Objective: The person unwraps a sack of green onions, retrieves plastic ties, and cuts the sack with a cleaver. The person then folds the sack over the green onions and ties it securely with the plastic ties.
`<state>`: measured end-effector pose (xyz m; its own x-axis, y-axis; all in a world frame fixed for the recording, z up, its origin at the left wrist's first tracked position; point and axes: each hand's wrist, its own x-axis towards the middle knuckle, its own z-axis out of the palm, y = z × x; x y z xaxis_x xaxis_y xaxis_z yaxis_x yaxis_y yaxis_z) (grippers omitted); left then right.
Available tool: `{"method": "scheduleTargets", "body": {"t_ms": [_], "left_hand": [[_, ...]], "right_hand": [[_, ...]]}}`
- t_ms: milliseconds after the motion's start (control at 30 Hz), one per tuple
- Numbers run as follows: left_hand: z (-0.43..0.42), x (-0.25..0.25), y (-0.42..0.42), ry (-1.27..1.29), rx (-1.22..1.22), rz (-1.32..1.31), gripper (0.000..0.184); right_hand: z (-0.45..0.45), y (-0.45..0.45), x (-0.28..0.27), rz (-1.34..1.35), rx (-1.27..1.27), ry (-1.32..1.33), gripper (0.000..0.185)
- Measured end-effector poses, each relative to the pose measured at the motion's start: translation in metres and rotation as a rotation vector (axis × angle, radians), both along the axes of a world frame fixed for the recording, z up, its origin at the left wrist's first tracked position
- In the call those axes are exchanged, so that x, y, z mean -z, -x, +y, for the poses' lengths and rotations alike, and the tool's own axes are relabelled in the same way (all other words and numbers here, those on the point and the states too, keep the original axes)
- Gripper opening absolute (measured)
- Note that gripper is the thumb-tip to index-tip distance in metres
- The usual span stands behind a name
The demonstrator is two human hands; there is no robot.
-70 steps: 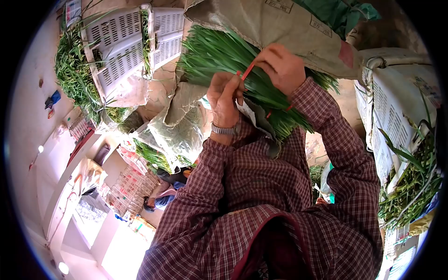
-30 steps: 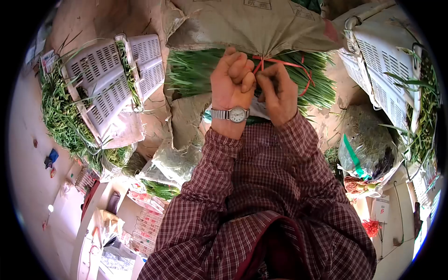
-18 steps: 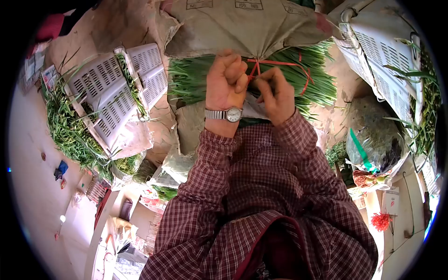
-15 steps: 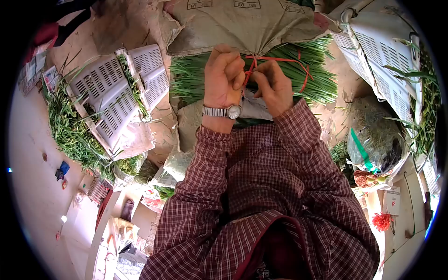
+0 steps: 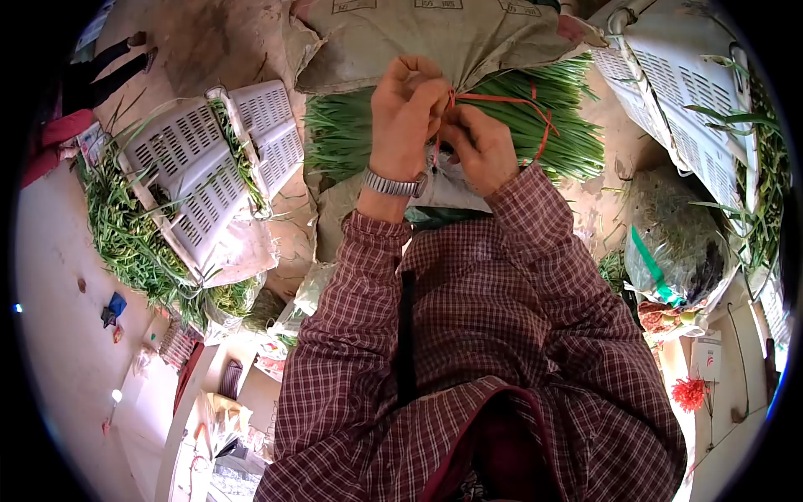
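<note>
A large bundle of long green leaves (image 5: 523, 117) lies across the middle, partly under a tan woven sack (image 5: 401, 42). A red tie (image 5: 510, 99) runs over the leaves and gathers the sack's edge. My left hand (image 5: 407, 117), with a metal-banded watch (image 5: 393, 183) at its wrist, has its fingers curled round the tie. Beside it on the right, my right hand (image 5: 483, 149) pinches at the same tie, its fingertips partly hidden. The two hands nearly touch, just below the sack's gathered edge.
White slotted crates (image 5: 180, 151) holding greens stand at the left, and another white crate (image 5: 682, 109) at the right. A clear plastic bag (image 5: 673, 226) with a green strip lies below the right crate. Another person's legs (image 5: 104, 75) show at the upper left.
Both hands came off the loose leaves to the gathered sack edge and have since shifted slightly upward, the left wrist turning. The sack now covers the bundle's top. The other person has come into view.
</note>
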<state>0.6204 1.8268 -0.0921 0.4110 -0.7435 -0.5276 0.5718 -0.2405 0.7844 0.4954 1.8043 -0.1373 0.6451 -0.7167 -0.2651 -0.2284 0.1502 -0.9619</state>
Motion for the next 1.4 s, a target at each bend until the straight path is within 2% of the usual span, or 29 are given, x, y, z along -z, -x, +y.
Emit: {"method": "scheduleTargets", "body": {"t_ms": [67, 133, 167, 267, 467, 633, 700, 767, 933, 1133, 1200, 1400], "left_hand": [[0.005, -0.004, 0.001, 0.042, -0.038, 0.001, 0.012], [0.014, -0.020, 0.006, -0.023, -0.330, -0.222, 0.023], [0.024, -0.021, 0.011, -0.021, -0.330, -0.225, 0.023], [0.066, 0.006, 0.036, -0.143, -0.128, -0.373, 0.027], [0.076, 0.054, 0.071, -0.158, -0.159, -0.587, 0.015], [0.069, 0.054, 0.063, -0.129, -0.257, -0.371, 0.011], [0.067, 0.053, 0.062, -0.119, -0.277, -0.274, 0.011], [0.065, 0.053, 0.063, -0.074, -0.386, -0.147, 0.008], [0.066, 0.048, 0.063, -0.069, -0.383, -0.087, 0.008], [0.062, 0.053, 0.067, -0.027, -0.413, -0.014, 0.007], [0.059, 0.053, 0.066, -0.038, -0.419, -0.005, 0.006], [0.058, 0.056, 0.064, -0.005, -0.262, -0.134, 0.008]], "right_hand": [[-0.004, 0.003, -0.002, 0.031, -0.011, -0.248, 0.013], [-0.004, 0.005, -0.002, 0.010, -0.013, -0.291, 0.014], [-0.003, 0.005, -0.003, -0.006, 0.016, -0.333, 0.014], [-0.004, 0.004, -0.003, -0.025, 0.036, -0.356, 0.015], [-0.007, 0.006, 0.002, 0.003, -0.033, -0.201, 0.016], [-0.005, 0.005, -0.007, 0.037, 0.006, -0.264, 0.017], [-0.004, 0.006, -0.006, -0.055, 0.127, -0.432, 0.018], [-0.002, 0.007, -0.002, -0.081, 0.166, -0.439, 0.018], [0.002, 0.010, -0.005, -0.131, 0.212, -0.463, 0.016], [0.018, 0.027, -0.009, -0.053, 0.142, -0.332, 0.008], [0.023, 0.032, -0.009, -0.003, 0.009, -0.189, 0.007], [0.025, 0.031, -0.015, 0.006, 0.021, -0.067, 0.005]]}}
